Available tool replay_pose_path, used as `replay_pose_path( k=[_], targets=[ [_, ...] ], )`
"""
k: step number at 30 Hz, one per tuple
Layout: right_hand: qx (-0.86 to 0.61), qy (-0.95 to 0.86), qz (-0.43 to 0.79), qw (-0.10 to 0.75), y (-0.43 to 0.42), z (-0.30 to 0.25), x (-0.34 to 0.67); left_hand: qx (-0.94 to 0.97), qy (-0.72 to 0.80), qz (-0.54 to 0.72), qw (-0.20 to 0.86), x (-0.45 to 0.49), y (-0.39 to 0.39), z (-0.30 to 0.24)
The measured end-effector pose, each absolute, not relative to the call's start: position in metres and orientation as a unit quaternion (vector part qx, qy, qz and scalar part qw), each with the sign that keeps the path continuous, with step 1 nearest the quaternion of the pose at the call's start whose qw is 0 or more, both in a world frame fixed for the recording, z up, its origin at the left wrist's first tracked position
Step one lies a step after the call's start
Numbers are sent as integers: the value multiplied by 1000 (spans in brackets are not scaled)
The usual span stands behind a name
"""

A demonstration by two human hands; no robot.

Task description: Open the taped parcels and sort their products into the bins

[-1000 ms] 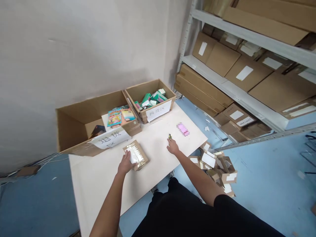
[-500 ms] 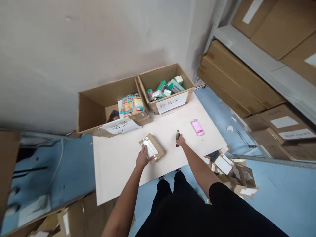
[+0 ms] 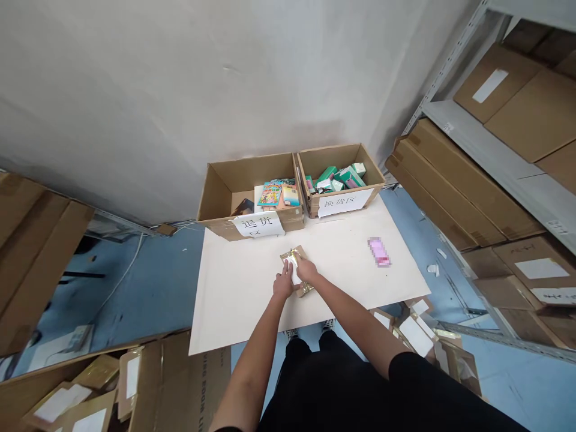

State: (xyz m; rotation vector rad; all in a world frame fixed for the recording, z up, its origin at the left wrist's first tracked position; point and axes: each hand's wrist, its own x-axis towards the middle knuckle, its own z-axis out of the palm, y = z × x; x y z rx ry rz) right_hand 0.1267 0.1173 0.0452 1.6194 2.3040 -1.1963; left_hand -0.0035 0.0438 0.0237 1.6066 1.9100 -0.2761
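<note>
A small brown taped parcel [image 3: 294, 264] with a white label lies mid-table on the white tabletop [image 3: 234, 300]. My left hand [image 3: 283, 284] presses on its near left side, fingers curled onto it. My right hand [image 3: 307, 271] sits closed on top of the parcel's right part. It grips a yellow-and-black utility knife [image 3: 292, 251]; only the knife's yellow tip shows at the parcel's far edge. A pink object [image 3: 378, 252] lies on the table to the right, away from both hands.
Two open labelled cartons stand at the table's far edge: the left one [image 3: 225, 189] holds colourful packs, the right one [image 3: 373, 171] green boxes. Shelves with big cartons [image 3: 454, 186] fill the right. Small parcels lie on the floor at right [image 3: 418, 333] and lower left [image 3: 90, 390].
My right hand picked the utility knife off the table and brought it left onto the parcel. My left hand stayed on the parcel. The camera view swung left and back.
</note>
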Motion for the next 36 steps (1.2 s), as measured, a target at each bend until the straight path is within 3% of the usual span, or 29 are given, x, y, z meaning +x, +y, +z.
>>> replay_pose_path(
  k=[8, 18, 27, 29, 34, 36],
  targets=[
    [547, 749, -347, 138, 104, 64, 133, 645, 673, -99, 347, -21, 47, 23],
    [577, 722, -341, 172, 72, 72, 142, 713, 645, -82, 264, -34, 56, 27],
    [565, 710, -362, 212, -8, 81, 209, 741, 619, -95, 241, -25, 70, 20],
    [578, 702, -374, 184, -17, 84, 230, 754, 610, -94, 227, -26, 71, 20],
    [677, 621, -394, -12, -15, 74, 265, 771, 592, -72, 224, -27, 64, 19],
    [704, 586, -396, -53, -5, 63, 260, 748, 620, -72, 225, -16, 55, 18]
  ],
)
